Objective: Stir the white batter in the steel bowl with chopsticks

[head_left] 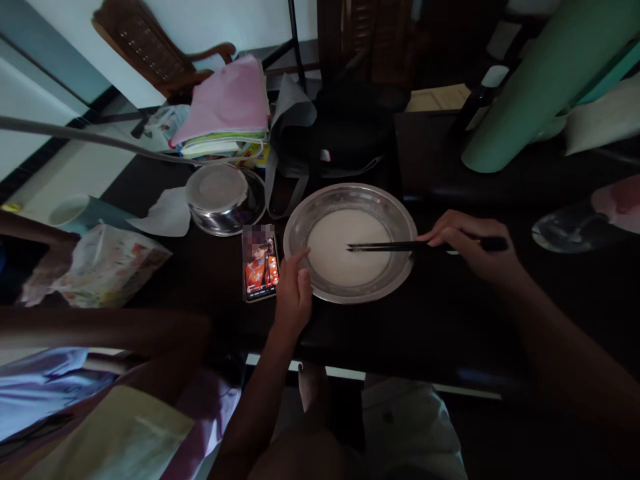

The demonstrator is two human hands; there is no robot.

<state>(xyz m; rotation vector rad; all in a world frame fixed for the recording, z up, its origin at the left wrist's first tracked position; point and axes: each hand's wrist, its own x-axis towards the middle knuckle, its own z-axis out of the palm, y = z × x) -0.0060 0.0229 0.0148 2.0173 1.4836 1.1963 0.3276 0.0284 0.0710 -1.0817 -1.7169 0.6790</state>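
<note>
A wide metal basin (350, 295) stands on the dark table, holding a smooth, milky white mixture (345, 267). My left hand (293, 288) grips the basin's left rim, the index finger reaching over the edge. Closed around a pair of dark chopsticks (387, 247) is my right hand (473, 241), to the right of the basin. The chopsticks lie nearly level across the right rim, their tips over the mixture; whether the tips dip into it I cannot tell. A phone (261, 267) with a lit screen lies just left of my left hand.
A metal pot (220, 200) sits behind the phone. Folded cloths or papers under a pink sheet (225, 100) are stacked at the back. Another person's arm (100, 330) is at the left, near a patterned plastic bag (117, 267). A green cylinder (540, 100) leans at the back right.
</note>
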